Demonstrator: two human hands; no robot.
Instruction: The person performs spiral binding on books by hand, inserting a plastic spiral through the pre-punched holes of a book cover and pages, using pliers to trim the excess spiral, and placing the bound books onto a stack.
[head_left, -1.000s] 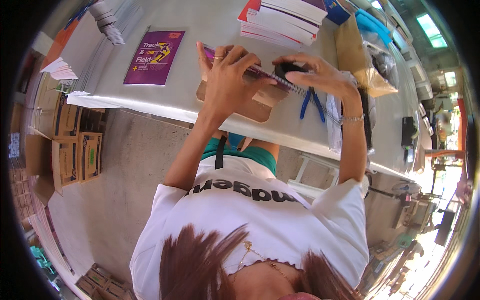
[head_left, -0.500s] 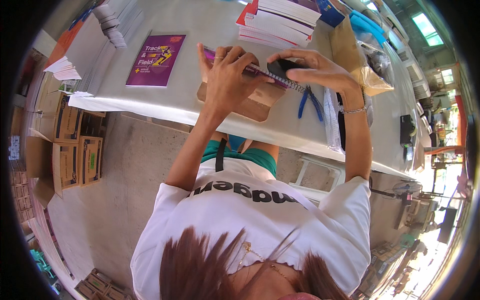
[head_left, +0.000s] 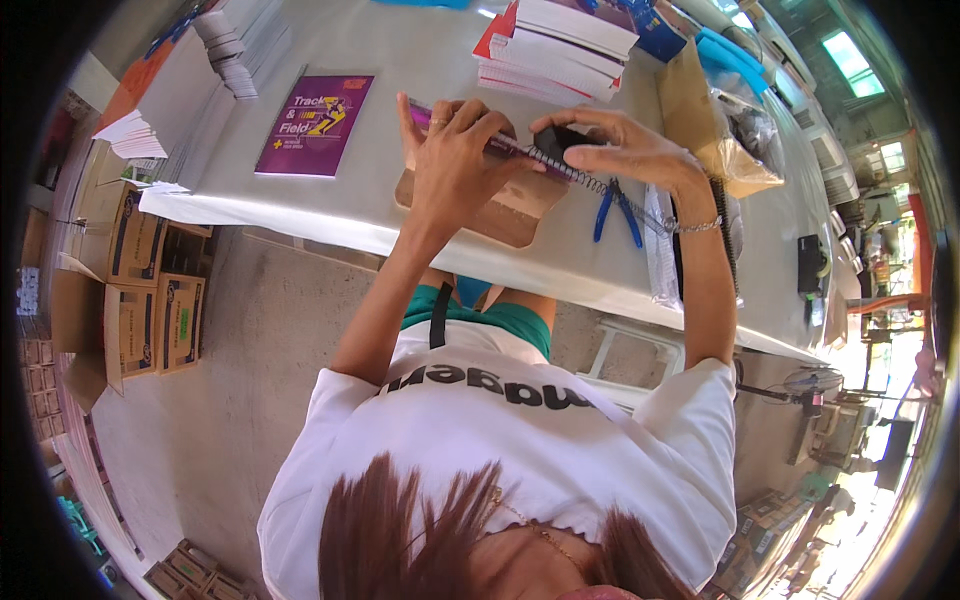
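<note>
My left hand [head_left: 455, 165] lies flat on a purple booklet [head_left: 424, 117], pressing it down on a brown board [head_left: 515, 212] at the table's near edge. Along the booklet's edge runs a dark spiral coil [head_left: 590, 185], which sticks out to the right. My right hand [head_left: 625, 150] curls over the coil, its fingertips pinching it beside a small dark thing [head_left: 553, 140]. Blue-handled pliers [head_left: 617, 212] lie on the table just below my right hand.
A second purple booklet [head_left: 315, 125] lies left on the grey table [head_left: 300, 215]. Behind my hands stands a stack of books [head_left: 555, 45], with paper stacks [head_left: 235, 45] at the far left. A brown bag [head_left: 700, 110] is on the right; cardboard boxes [head_left: 130, 300] sit on the floor.
Both hands stay on the booklet and coil in nearly the same place. The view has shifted only slightly.
</note>
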